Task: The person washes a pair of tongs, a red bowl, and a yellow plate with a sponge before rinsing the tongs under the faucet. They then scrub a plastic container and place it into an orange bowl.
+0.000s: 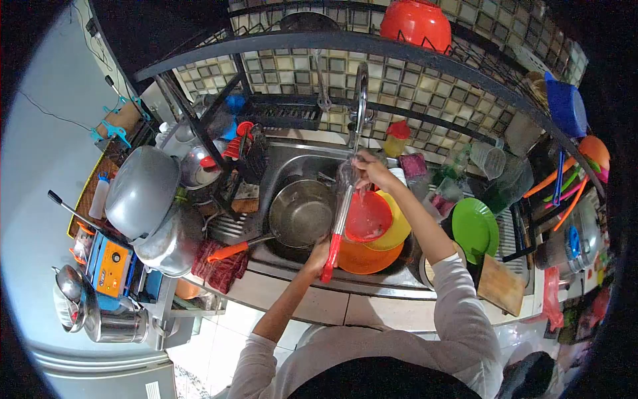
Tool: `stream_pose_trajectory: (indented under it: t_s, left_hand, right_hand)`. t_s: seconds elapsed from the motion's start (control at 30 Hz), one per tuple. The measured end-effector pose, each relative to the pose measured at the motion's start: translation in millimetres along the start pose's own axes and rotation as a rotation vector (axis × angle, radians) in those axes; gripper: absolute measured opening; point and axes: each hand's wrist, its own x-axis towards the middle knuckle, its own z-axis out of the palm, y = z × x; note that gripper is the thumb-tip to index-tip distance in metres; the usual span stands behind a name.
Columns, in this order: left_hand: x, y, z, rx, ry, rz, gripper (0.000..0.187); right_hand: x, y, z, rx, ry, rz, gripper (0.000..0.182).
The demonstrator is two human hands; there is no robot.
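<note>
A whisk with a red handle [331,259] slants over the sink. My left hand [319,258] is closed round its handle. Under the tap [361,100], my right hand [371,171] is at the whisk's wire end, its fingers bent around the wires. Left of the whisk a metal pan [302,214] with an orange handle lies in the sink. To its right a red bowl [369,216] rests over a yellow dish [397,226] and an orange plate [372,260].
A black rack [332,40] spans above the sink, holding a red bowl [415,25]. Large pots [143,193] stand at the left beside a red cloth [222,266]. Green plates [474,229] and a wooden board [502,284] are at the right.
</note>
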Motion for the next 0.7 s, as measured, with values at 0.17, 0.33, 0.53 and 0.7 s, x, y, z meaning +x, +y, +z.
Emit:
stream_pose_trajectory:
  t_s: [0.17,0.33,0.53,0.7]
  left_hand:
    - [3,18,7,0.003,0.074,0.174,0.021]
    - [37,18,6,0.115,0.083,0.278,0.032]
    - [60,45,31,0.213,-0.036,0.465,0.046]
    - [65,45,37,0.382,-0.092,0.477,0.041]
  right_hand:
    - [-18,1,-28,0.077,-0.026,-0.111,0.037]
    - [-56,-15,-30,0.243,0.01,-0.018,0.046]
    - [-70,-10,-55,0.309,0.072,-0.202,0.055]
    - [-59,6,-65,0.39,0.079,-0.203,0.059]
